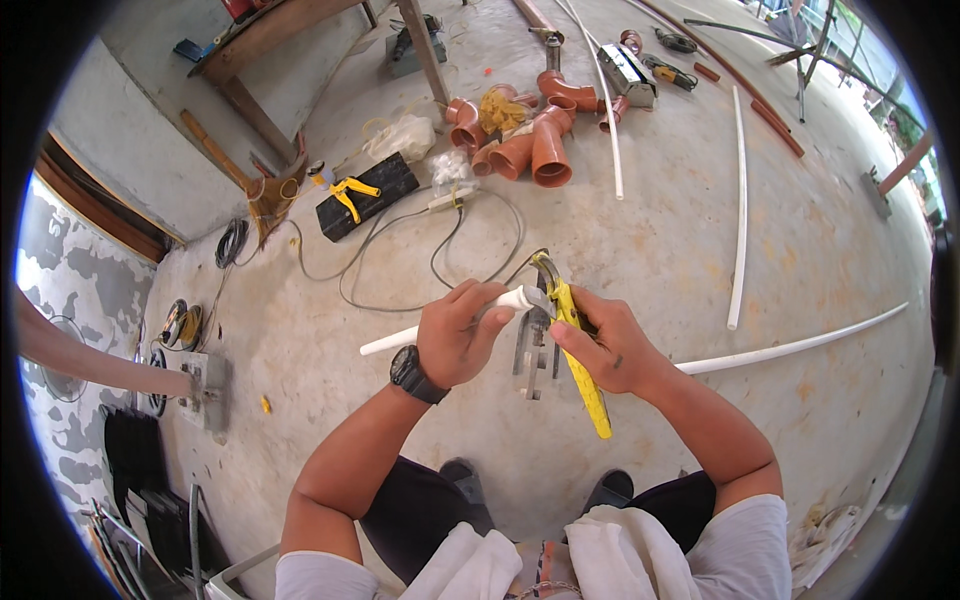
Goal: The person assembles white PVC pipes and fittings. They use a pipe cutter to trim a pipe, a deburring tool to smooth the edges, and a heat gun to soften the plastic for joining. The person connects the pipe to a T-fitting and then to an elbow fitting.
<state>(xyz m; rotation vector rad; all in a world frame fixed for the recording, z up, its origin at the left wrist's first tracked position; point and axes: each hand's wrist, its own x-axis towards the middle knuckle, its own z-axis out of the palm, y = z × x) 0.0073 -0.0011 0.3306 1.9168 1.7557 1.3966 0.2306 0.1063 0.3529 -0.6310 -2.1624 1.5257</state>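
My left hand (459, 332), with a dark watch on the wrist, is wrapped round a slim white plastic pipe (388, 341). The pipe slants up to the right, and its right end meets the metal head of a yellow-handled hand tool (582, 385). My right hand (608, 343) grips this tool by its handles. It looks like pliers or a pipe cutter; whether its jaws touch the pipe I cannot make out. Below and between my hands, a grey metal stand (535, 360) is on the concrete floor, partly hidden by the tool and my fingers.
Several orange-brown pipe fittings (550, 150) lie ahead. Left of them, a yellow clamp-like tool (347, 196) rests on a black case (390, 190). Cables loop across the floor. Long white pipes (738, 220) lie at right. A post (100, 350) on a concrete base stands at left.
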